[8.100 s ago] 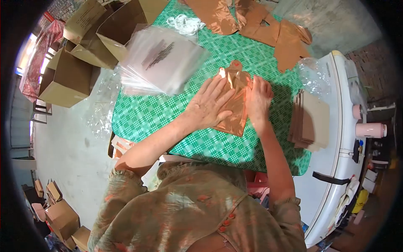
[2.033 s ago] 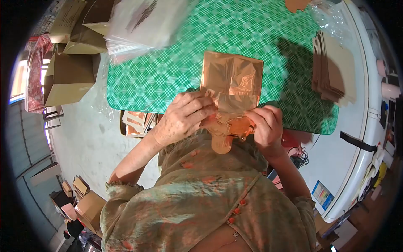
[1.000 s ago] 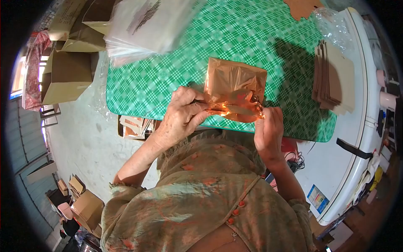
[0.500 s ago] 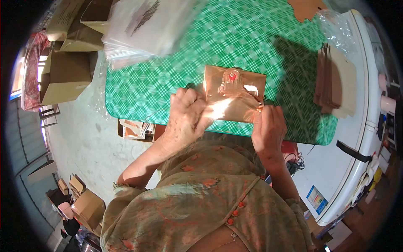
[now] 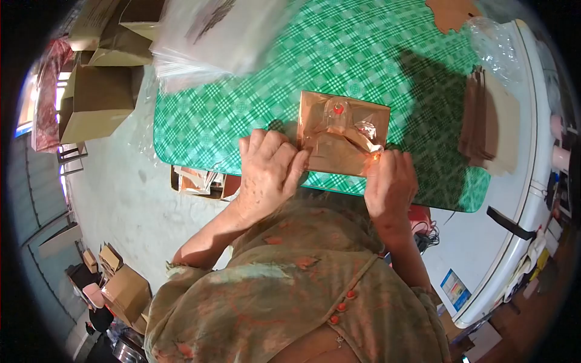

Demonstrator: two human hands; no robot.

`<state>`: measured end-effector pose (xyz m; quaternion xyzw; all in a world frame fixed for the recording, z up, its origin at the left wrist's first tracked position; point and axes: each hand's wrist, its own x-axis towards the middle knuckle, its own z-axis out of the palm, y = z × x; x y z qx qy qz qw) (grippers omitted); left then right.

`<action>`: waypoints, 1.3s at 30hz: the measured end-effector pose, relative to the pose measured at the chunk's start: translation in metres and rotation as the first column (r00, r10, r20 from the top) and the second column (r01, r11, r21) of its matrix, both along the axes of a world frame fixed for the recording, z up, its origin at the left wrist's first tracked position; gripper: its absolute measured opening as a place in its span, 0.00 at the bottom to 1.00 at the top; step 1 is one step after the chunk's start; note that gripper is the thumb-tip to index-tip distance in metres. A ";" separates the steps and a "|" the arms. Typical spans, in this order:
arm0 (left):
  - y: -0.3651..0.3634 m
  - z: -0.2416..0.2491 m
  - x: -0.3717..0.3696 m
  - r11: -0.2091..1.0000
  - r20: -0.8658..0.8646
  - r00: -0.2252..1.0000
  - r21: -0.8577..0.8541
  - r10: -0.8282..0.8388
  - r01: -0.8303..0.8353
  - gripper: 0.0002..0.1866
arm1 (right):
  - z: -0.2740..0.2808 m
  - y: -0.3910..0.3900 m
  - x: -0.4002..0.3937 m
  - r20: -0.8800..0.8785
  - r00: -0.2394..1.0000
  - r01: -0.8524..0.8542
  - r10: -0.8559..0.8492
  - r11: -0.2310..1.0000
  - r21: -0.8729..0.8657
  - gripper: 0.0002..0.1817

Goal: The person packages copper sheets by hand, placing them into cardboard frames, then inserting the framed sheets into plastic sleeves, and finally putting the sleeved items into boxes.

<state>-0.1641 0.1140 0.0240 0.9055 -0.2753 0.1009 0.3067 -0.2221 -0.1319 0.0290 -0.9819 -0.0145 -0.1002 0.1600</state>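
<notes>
Shirt nearest, both forearms reaching past it. Left hand has thumb and curled fingers closed at the near left corner of the copper foil piece; exact fingertip contact is partly hidden. Right hand pinches the near right corner, where the foil is crumpled. Foil lies on the green tablecloth, just inside the near edge. Change: two seconds ago the narrow end hung toward the body; now it's flipped away, red spot on top, over the wider part. Reads as a fold made, with the corners held so it can't spring back; the upper layer doesn't look flat yet. Farther out: brown card stack to the right, clear plastic sleeves to the left, more copper sheet at the far right.
</notes>
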 end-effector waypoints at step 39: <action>0.007 -0.002 -0.037 0.979 0.023 0.980 -0.056 0.198 -0.196 0.10 | -0.001 -0.003 0.002 -0.015 1.000 -0.020 0.020 1.000 0.012 0.10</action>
